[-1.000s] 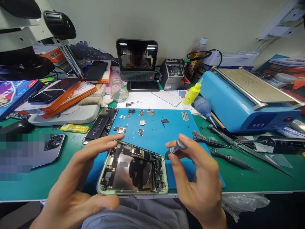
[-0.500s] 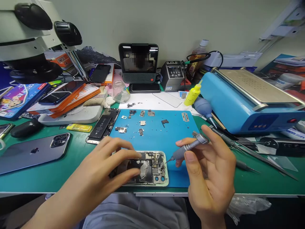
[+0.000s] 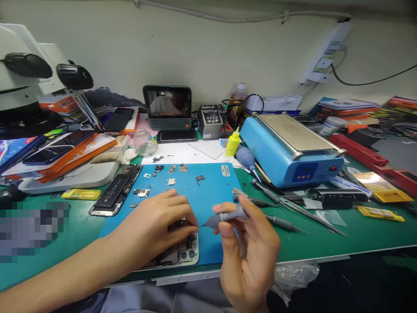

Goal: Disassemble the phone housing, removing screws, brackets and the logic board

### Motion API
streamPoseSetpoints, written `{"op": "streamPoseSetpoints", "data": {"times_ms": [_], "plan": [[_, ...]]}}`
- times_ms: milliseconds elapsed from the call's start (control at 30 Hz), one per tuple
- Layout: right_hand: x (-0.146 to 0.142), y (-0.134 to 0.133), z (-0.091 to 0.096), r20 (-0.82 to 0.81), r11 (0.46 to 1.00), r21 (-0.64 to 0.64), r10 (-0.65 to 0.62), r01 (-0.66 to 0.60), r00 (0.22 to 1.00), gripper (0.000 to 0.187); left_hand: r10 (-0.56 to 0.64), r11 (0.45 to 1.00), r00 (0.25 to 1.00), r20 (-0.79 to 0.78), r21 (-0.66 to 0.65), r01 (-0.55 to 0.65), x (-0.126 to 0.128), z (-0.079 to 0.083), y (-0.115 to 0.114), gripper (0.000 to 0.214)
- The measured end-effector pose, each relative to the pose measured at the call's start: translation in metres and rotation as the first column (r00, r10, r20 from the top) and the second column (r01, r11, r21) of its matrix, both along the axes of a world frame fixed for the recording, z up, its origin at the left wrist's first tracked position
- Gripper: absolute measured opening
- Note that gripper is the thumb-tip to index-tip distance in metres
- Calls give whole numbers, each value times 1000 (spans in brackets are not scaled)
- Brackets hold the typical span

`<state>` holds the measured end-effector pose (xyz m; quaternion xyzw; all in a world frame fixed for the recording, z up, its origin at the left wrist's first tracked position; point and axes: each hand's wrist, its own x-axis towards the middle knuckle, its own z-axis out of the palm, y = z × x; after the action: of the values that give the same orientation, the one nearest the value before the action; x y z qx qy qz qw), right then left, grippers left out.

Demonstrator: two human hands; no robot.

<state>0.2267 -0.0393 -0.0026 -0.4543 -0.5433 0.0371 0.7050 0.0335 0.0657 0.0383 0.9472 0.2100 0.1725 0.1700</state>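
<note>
My right hand (image 3: 252, 250) grips a grey precision screwdriver (image 3: 217, 220), its shaft pointing left. The thin tip meets the fingertips of my left hand (image 3: 159, 219), whose thumb and index finger are pinched together; whatever lies between them is too small or hidden to make out. Beneath the left hand lies an opened phone (image 3: 195, 257) with a pale green frame, its circuitry and two camera lenses showing at the right end. Most of that phone is covered by the hand. It rests near the front edge of a blue mat (image 3: 208, 195).
Several small phone parts (image 3: 171, 181) and screws are scattered over the mat. Left of them lies a phone's inner assembly with battery (image 3: 115, 191). At right stand a blue heating plate machine (image 3: 293, 148), a yellow bottle (image 3: 232, 144) and more screwdrivers (image 3: 283, 223). A microscope (image 3: 26, 87) overhangs the left.
My view has swung right and up. The left hand has moved from over the phone's middle to its right end, closing its fingers at the screwdriver tip. The right hand still holds the screwdriver.
</note>
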Motion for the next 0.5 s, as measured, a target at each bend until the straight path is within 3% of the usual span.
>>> {"op": "streamPoseSetpoints", "data": {"times_ms": [100, 167, 367, 500], "plan": [[20, 1, 6, -154, 987, 68, -136, 148, 979, 53, 52, 994, 994, -91, 96, -43, 19, 7, 21, 15], [37, 1, 7, -242, 984, 25, -167, 178, 956, 50, 91, 984, 982, -167, 169, -62, 38, 10, 34, 24], [64, 0, 0, -367, 982, -191, -69, -3, 928, 44, 77, 963, 945, -318, 268, 11, 97, 7, 51, 40], [62, -2, -1, -404, 980, -200, -68, -15, 912, 46, 52, 960, 940, -336, 276, 45, 108, -1, 54, 40]]}}
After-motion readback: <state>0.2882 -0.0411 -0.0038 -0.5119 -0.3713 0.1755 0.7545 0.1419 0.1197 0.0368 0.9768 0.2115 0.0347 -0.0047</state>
